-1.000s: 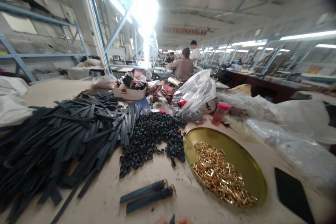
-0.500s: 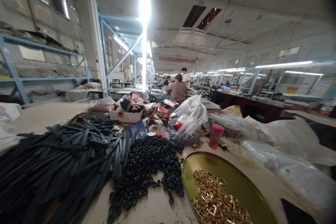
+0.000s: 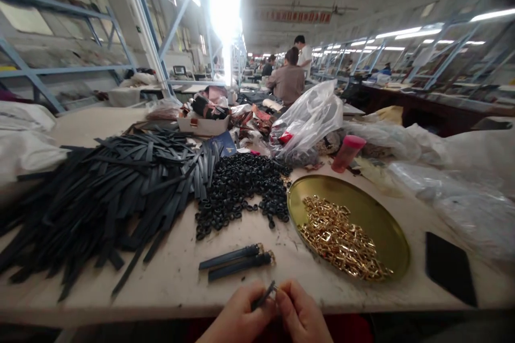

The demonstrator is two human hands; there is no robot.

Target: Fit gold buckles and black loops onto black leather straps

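Observation:
At the table's front edge, my left hand [image 3: 246, 311] is closed on a dark strap [image 3: 265, 295]. My right hand [image 3: 298, 308] meets it, pinching a small gold buckle [image 3: 276, 288] at the strap's end; fingers hide most of both pieces. Just beyond lie two finished-looking dark straps [image 3: 241, 265] with gold buckles at their right ends. Behind them spreads a heap of small black loops [image 3: 245, 182]. Many loose black strips [image 3: 120, 187] are piled to the left. On the right, a round gold tray [image 3: 392, 225] holds a mound of gold buckles [image 3: 340, 236].
A dark flat phone-like object [image 3: 450, 268] lies right of the tray. Farther back stand a pink-lidded jar [image 3: 348, 153], a clear plastic bag [image 3: 314, 118] and a cluttered white box [image 3: 205, 126]. Plastic sheeting [image 3: 458, 193] covers the right side. People [image 3: 287, 77] are in the background.
The view has tilted down, bringing the table's front edge, both my hands and the two buckled straps into sight. The piles and tray now appear higher in the picture.

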